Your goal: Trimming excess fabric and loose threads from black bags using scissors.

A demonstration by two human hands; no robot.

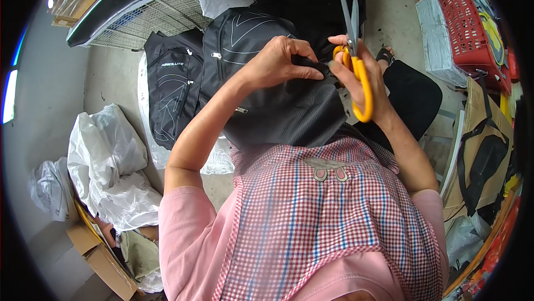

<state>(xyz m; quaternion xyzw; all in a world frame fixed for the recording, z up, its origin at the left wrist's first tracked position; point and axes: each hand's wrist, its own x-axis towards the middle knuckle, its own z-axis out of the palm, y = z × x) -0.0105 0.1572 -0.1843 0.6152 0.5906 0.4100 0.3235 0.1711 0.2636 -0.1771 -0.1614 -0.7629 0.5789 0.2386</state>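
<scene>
Across my lap lies a black backpack point(289, 114) with a textured surface, thin grey line patterns and metal zipper pulls. My left hand point(281, 63) is closed in a pinch on a piece of its black fabric, thumb against fingers. Close beside it on the right, my right hand point(367, 78) is wrapped round scissors point(366, 95) with orange handles. The scissor blades point away from me, parted slightly, and touch no fabric. The right thumb and fingertips reach toward the fabric edge; whether they also grip it I cannot tell.
Another black backpack point(172, 84) lies to the left on white plastic. A wire crate point(150, 23) stands beyond it, and crumpled white plastic bags point(108, 156) sit at the left. On the right are a red plastic basket point(473, 28) and a cardboard piece point(473, 151) with black straps.
</scene>
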